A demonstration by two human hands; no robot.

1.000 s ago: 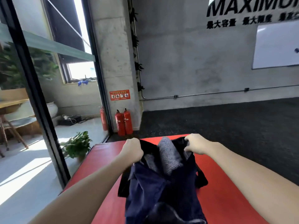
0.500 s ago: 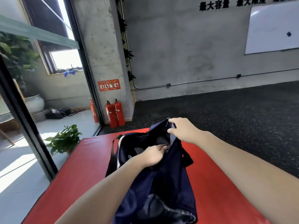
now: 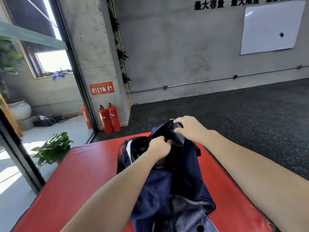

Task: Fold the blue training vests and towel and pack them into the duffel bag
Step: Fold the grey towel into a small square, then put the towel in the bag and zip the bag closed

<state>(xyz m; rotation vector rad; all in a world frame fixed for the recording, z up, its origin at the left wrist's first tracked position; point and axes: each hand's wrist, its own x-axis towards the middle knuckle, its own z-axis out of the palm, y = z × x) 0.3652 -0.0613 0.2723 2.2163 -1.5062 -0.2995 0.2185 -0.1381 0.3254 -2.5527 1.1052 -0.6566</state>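
The near end of the duffel bag (image 3: 184, 185) runs off the bottom edge, so its full length cannot be seen. Its inside is dark (contents cannot be made out). The left hand (image 3: 159, 148) has its fingertips buried in the opening; what they pinch is hidden. The wall lettering (image 3: 242, 4) is cropped by the top edge. The print on the red sign (image 3: 102, 88) is too small to read.

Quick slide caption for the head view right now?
Left hand reaches into the navy duffel bag on the red mat; right hand holds its far end up.
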